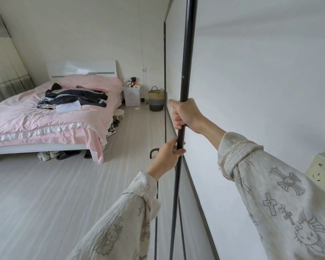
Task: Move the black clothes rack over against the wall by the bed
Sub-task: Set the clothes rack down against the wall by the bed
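Note:
The black clothes rack [188, 53] stands upright close to the white wall [261, 81] on the right; its near pole runs from the top of the view down to the floor, and a thinner far pole [165, 72] stands behind it. My right hand [184, 113] is closed around the near pole at mid height. My left hand [167, 158] grips the same pole just below it. The bed [45, 117] with pink bedding lies at the left, with dark clothes [77, 98] piled on it.
A white nightstand [132, 95] and a woven basket [156, 99] stand by the far wall next to the bed. Shoes [51, 154] lie under the bed, and a small stool [119, 113] sits beside it. Pale wood floor [64, 194] spreads between me and the bed.

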Tool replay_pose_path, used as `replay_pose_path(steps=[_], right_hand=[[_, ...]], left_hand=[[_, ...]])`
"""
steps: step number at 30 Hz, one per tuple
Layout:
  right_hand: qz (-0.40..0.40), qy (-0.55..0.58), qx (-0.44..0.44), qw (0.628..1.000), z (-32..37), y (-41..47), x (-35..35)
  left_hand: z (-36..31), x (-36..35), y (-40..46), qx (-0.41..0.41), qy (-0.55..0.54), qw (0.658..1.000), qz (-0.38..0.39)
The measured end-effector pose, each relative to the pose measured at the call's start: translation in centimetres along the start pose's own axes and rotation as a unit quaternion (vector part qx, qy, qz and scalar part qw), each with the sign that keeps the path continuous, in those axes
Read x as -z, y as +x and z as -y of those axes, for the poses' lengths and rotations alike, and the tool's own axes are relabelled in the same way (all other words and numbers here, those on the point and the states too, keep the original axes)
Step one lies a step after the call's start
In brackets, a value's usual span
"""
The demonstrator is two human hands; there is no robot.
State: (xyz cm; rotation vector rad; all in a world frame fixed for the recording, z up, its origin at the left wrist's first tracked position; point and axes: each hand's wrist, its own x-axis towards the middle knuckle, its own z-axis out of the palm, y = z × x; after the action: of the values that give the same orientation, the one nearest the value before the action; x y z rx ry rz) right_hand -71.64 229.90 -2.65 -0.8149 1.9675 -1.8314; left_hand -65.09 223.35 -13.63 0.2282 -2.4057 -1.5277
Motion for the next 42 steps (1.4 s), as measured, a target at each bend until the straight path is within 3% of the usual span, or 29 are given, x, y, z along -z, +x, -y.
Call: replay_pose_path(steps=[7,24,42], right_hand=[[-0.074,-0.020,0.022,0.997,-2.3,8.9,4.2],[-0.057,-0.013,0.019,0.998,-6.8,36.0,10.9],[-0.089,-0.030,0.005,0.996,-11.7,67.9,13.5]], left_hand=[[1.1,-1.6,9.8,0.005,-0.016,1.000,-0.001],[6.0,-1.2,37.4,0.045,0.005,0.997,-0.058],[14.9,5.2,69.4,0.025,0.005,1.000,-0.008]])
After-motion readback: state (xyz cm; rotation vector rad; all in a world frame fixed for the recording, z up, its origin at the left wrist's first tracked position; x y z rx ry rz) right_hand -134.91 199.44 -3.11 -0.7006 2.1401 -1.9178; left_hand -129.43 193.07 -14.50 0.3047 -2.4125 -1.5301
